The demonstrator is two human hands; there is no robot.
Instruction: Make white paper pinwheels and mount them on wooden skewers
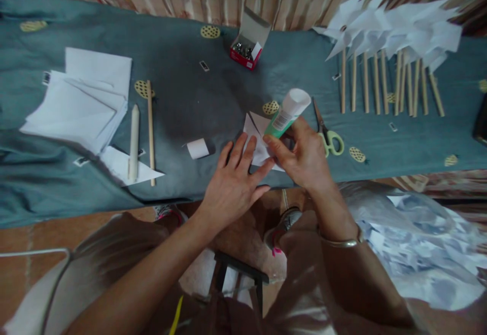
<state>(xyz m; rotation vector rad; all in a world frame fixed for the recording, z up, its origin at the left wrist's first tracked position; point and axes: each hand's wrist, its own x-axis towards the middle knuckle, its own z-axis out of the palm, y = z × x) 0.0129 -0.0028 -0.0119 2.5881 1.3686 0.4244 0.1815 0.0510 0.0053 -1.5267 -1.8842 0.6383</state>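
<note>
My right hand [304, 155] is closed round a green and white glue stick [288, 113], tilted over a cut piece of white paper [260, 144]. The glue stick's lower end is hidden behind my fingers. With its fingers spread, my left hand [236, 177] lies flat on the paper's left side. A white glue cap [198, 148] lies on the cloth left of that hand. Close by my right hand rest scissors [330, 139] with light green handles, partly behind the hand.
A stack of white paper [81, 101] lies left, near a pale pencil-shaped tool [134, 144] and a wooden stick [150, 132]. An open red box [243, 53] of small metal pieces stands behind. Several paper pinwheels [403, 30] lie right. A plastic bag [418, 243] of paper scraps sits below.
</note>
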